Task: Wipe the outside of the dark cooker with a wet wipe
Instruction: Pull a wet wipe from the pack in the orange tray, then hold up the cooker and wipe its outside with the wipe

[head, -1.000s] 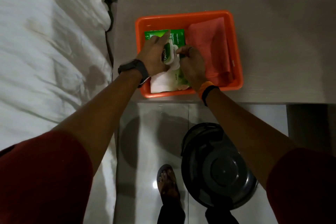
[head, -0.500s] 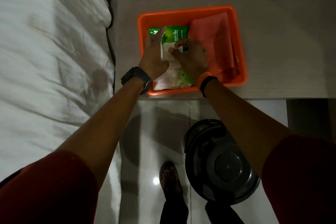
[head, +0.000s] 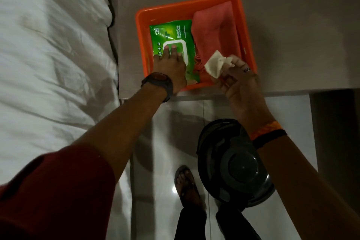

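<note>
The cooker (head: 235, 163) sits on the floor below my right arm, still unwiped. If I carry the wipe (head: 215, 64) down carelessly it could drag on the cloth (head: 216, 31) in the orange tray (head: 247, 31) or slip free. My left hand (head: 169, 66) presses flat on the pack (head: 171, 33), fingers spread, gripping nothing. My right hand (head: 239, 80) pinches the crumpled wipe.

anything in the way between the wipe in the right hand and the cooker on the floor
Nothing visible does. The right hand holds the wipe over the near edge of the orange tray, and the cooker sits on the floor just below, with only the person's own right forearm crossing above it.
</note>
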`<state>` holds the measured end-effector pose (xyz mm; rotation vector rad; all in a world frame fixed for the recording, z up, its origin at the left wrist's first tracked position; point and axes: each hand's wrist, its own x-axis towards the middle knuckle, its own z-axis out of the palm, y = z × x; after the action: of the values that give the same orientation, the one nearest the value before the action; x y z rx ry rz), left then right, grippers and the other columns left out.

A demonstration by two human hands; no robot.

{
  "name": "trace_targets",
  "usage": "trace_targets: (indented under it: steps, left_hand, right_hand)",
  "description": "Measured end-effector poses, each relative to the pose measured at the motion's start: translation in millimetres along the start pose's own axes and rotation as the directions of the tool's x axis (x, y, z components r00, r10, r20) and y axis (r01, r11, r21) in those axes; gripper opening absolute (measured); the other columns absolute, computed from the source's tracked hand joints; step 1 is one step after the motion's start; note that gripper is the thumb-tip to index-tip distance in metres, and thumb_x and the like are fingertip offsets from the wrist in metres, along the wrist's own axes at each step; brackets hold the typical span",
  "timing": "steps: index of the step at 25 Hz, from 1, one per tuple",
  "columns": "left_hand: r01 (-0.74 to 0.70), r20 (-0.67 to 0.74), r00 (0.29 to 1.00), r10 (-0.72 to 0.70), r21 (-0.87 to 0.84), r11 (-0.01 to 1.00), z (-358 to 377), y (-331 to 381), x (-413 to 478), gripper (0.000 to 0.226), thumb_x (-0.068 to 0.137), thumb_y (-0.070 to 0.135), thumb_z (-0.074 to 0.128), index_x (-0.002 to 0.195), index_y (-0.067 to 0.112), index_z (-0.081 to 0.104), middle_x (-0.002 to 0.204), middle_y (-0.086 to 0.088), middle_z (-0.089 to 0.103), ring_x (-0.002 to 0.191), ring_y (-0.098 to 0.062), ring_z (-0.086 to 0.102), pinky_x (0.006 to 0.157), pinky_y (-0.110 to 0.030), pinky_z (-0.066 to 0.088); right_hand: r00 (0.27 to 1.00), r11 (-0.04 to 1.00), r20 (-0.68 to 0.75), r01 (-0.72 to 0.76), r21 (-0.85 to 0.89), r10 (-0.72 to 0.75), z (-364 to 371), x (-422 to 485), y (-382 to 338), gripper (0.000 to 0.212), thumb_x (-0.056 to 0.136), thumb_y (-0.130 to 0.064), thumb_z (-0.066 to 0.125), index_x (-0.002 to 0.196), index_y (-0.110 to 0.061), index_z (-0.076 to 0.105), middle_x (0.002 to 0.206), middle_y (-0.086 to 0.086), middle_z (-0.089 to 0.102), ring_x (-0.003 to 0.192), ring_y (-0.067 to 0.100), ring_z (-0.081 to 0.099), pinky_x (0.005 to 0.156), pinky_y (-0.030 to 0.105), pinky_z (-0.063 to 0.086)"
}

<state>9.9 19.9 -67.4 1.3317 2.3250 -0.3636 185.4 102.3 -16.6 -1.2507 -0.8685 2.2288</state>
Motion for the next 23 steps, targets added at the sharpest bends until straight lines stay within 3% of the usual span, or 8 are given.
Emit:
trace_targets:
  steps: [3,5,7,9,10,14,18,23]
  left_hand:
    - [-0.035,0.011,0.999,0.036,-0.131,0.991,-15.0,3.3,-19.2,0.066,0.098,0.024,0.044,0.154,0.007,0.014,0.165,-0.013,0.005,0.153,-0.032,0.003,0.123,-0.053,0.017]
    - [-0.122,-0.192,0.981,0.040,-0.439,0.890,-17.0,28.1,-44.7,0.056,0.097,0.014,0.045,0.150,0.006,0.030,0.160,-0.014,0.027,0.149,-0.028,0.021,0.123,-0.041,0.019]
    - [-0.233,-0.350,0.929,-0.118,-0.804,0.547,-15.7,72.5,-77.1,0.036,0.095,0.024,0.049,0.127,0.012,0.060,0.128,-0.013,0.063,0.120,-0.021,0.056,0.105,-0.030,0.042]
    - [-0.223,-0.242,0.939,-0.243,-0.969,0.104,-16.5,120.3,-98.8,0.022,0.091,0.034,0.058,0.105,0.021,0.069,0.098,-0.004,0.070,0.087,-0.016,0.065,0.079,-0.035,0.057]
    - [-0.199,-0.198,0.951,-0.236,-0.980,0.017,-15.5,138.4,-103.8,0.017,0.090,0.030,0.064,0.101,0.018,0.070,0.093,-0.003,0.069,0.081,-0.016,0.065,0.073,-0.040,0.060]
    - [-0.223,-0.235,0.960,-0.152,-0.970,0.096,-6.6,193.2,-113.1,0.007,0.089,0.002,0.068,0.094,0.006,0.070,0.094,-0.008,0.071,0.083,-0.025,0.068,0.077,-0.048,0.061]
    - [-0.188,-0.195,0.981,-0.018,-0.965,0.181,3.3,236.8,-122.3,0.005,0.092,0.005,0.066,0.092,0.011,0.066,0.098,-0.013,0.068,0.079,-0.016,0.063,0.064,-0.024,0.057]
    - [0.095,0.096,0.995,0.016,-0.995,0.033,12.4,287.5,-133.8,0.031,0.090,0.006,0.068,0.119,0.006,0.058,0.103,-0.019,0.069,0.097,-0.025,0.071,0.068,-0.028,0.063]
  right_hand:
    - [0.998,0.982,0.014,-0.064,0.178,0.062,-15.6,-24.7,-7.1,0.023,0.102,-0.003,0.045,0.114,-0.014,0.061,0.114,0.011,0.073,0.102,0.027,0.073,0.095,0.043,0.060]
    - [0.995,0.952,-0.026,-0.087,0.292,0.099,-29.5,-35.4,-10.5,0.029,0.101,-0.011,0.044,0.126,-0.007,0.060,0.129,0.020,0.069,0.118,0.038,0.069,0.104,0.053,0.055]
    - [0.993,0.952,-0.070,-0.069,0.299,0.094,-45.3,-42.8,-11.1,0.040,0.100,-0.021,0.053,0.134,-0.002,0.061,0.130,0.021,0.070,0.117,0.038,0.071,0.093,0.048,0.060]
    - [0.993,0.984,-0.109,-0.033,0.176,0.053,-66.4,-49.9,-10.1,0.027,0.097,-0.019,0.058,0.120,-0.011,0.069,0.112,0.014,0.074,0.102,0.029,0.074,0.086,0.041,0.061]
    - [0.992,0.990,-0.118,-0.024,0.140,0.041,-77.4,-55.6,-8.8,0.022,0.099,-0.012,0.055,0.116,-0.015,0.069,0.110,0.012,0.074,0.099,0.026,0.073,0.089,0.040,0.059]
    - [0.992,0.994,-0.128,0.021,0.106,-0.008,-138.9,-86.2,-7.4,0.030,0.101,0.003,0.048,0.120,-0.015,0.063,0.115,0.009,0.077,0.108,0.024,0.075,0.100,0.040,0.058]
    - [0.982,0.998,-0.183,0.049,-0.032,-0.054,-189.1,-114.4,-15.8,0.025,0.098,-0.001,0.059,0.114,-0.017,0.069,0.112,0.004,0.078,0.113,0.028,0.074,0.105,0.048,0.057]
    - [0.959,0.985,-0.234,0.143,-0.095,-0.162,-235.1,-129.6,-23.2,0.023,0.099,-0.001,0.058,0.107,-0.019,0.069,0.093,-0.001,0.082,0.096,0.018,0.078,0.089,0.035,0.063]
